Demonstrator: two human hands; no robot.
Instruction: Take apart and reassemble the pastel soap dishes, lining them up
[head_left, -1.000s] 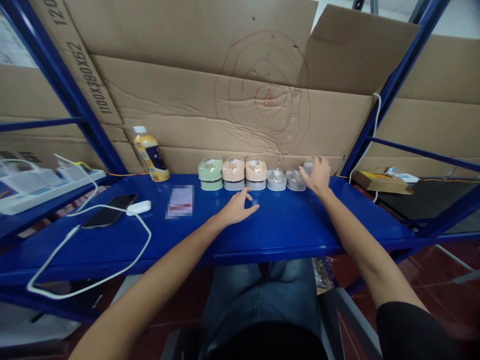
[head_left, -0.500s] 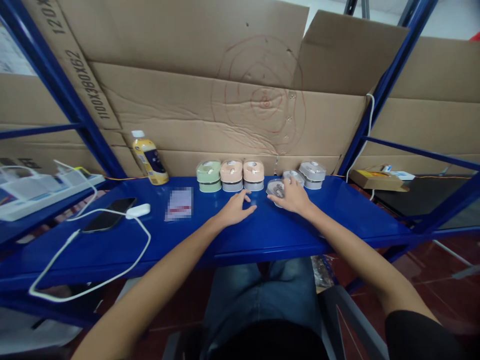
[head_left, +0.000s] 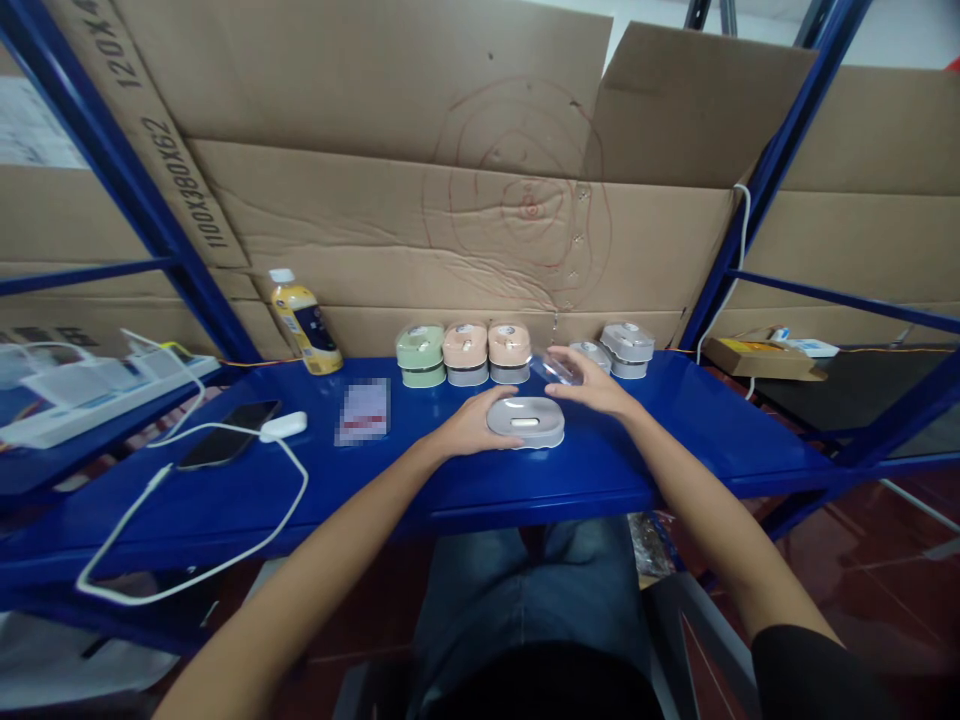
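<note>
A grey oval box point(head_left: 541, 428) without a cover sits on the blue tabletop in front of me, with a small pale bar in its middle. My left hand point(head_left: 472, 424) grips the left end of this box, thumb in front and fingers behind. Above and behind it, my right hand point(head_left: 598, 387) holds a clear plastic lid point(head_left: 555, 368), tilted and apart from the box. Beyond the lid stand two peach boxes point(head_left: 466, 350) and a green box point(head_left: 420, 352), each double-tiered with a clear top. Part of a low grey box point(head_left: 591, 354) shows behind my right hand, beside a grey double-tiered box point(head_left: 628, 350).
A yellow bottle point(head_left: 306, 322) stands at the back left, near a blurred card point(head_left: 363, 411). Further left lie a phone point(head_left: 229, 434), a white cable point(head_left: 247, 541) and a power strip point(head_left: 112, 395). Blue posts and cardboard point(head_left: 360, 220) bound the table point(head_left: 675, 430).
The near grey box has moved left and toward me, and its clear lid is off in my right hand. My left hand, open and free before, has closed on the box.
</note>
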